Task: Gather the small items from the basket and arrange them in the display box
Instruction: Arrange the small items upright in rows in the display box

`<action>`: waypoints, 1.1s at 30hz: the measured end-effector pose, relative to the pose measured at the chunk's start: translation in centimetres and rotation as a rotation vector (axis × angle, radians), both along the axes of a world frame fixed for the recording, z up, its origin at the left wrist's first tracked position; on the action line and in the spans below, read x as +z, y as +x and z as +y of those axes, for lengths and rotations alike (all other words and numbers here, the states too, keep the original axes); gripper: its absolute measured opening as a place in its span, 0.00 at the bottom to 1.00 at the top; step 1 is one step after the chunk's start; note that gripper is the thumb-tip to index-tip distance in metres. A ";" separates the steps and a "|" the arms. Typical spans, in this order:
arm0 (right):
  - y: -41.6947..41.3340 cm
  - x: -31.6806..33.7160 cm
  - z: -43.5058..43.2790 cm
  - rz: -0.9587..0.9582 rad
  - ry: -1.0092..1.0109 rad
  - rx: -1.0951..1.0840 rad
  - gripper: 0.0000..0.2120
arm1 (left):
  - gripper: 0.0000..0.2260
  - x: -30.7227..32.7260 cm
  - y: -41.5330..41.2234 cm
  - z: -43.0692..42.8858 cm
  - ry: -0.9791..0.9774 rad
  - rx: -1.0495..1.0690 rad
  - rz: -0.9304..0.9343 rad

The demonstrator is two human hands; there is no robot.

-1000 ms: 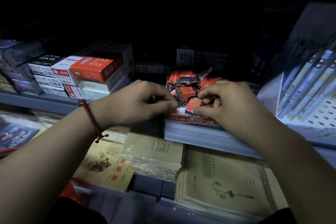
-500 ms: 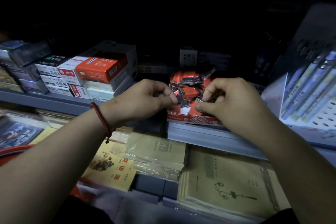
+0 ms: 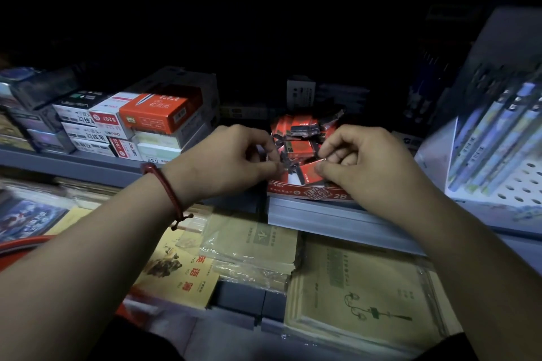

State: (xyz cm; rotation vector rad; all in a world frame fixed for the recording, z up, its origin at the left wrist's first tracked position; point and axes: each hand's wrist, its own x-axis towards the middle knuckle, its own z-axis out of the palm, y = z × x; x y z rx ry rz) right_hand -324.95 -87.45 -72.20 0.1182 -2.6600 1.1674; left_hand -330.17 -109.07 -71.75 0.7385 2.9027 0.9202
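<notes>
A low red display box [image 3: 311, 193] marked 2B stands at the front edge of the grey shelf, filled with several small red-and-black wrapped items [image 3: 302, 146] lying in a loose heap. My left hand [image 3: 231, 161] is at the box's left front corner, its fingertips pinched on a small dark item. My right hand [image 3: 360, 164] is over the box's right front part, thumb and fingers pinched on a red wrapped item [image 3: 311, 173]. The two hands' fingertips are close together. A red basket rim [image 3: 20, 243] shows at the far left, below my left forearm.
Stacked stationery boxes [image 3: 146, 123] stand on the shelf to the left. Packs of pens [image 3: 498, 138] lean on a perforated white panel at the right. Wrapped exercise books [image 3: 360, 293] lie on the lower shelf beneath my arms. The back of the shelf is dark.
Both hands have stayed at the box's front; the fingertips have shifted slightly, handling small items. The view has moved a little.
</notes>
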 end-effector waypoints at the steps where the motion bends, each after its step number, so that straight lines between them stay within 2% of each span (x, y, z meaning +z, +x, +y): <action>1: 0.0 0.0 -0.1 -0.006 0.008 0.003 0.06 | 0.06 0.1 0.0 0.1 -0.085 -0.007 0.034; 3: 0.1 0.0 -0.2 -0.016 0.010 0.015 0.06 | 0.08 0.2 -0.1 0.3 -0.196 0.000 0.078; 5: 0.2 0.0 -0.4 -0.020 -0.001 0.022 0.05 | 0.09 0.3 -0.2 0.3 -0.198 -0.012 0.064; 12: 0.2 0.2 -0.3 -0.061 0.060 0.052 0.06 | 0.06 0.1 -0.8 0.2 0.050 -0.039 -0.136; 18: 0.2 0.4 0.0 -0.053 0.008 0.057 0.06 | 0.07 0.3 -0.7 -0.2 0.151 -0.047 -0.074; 21: 0.3 0.4 0.0 -0.041 -0.001 0.071 0.05 | 0.09 0.6 -0.9 -0.5 0.184 -0.124 -0.026; 26: 0.2 0.4 -0.1 0.004 -0.031 0.067 0.08 | 0.08 0.8 -0.4 -0.7 0.219 -0.215 -0.104; 29: 0.3 0.5 0.0 0.008 -0.051 0.093 0.10 | 0.09 0.9 -0.4 -1.0 0.342 -0.232 -0.154; 33: 0.4 0.6 0.1 0.028 -0.022 0.114 0.05 | 0.07 0.8 -0.4 -1.5 0.454 -0.193 -0.171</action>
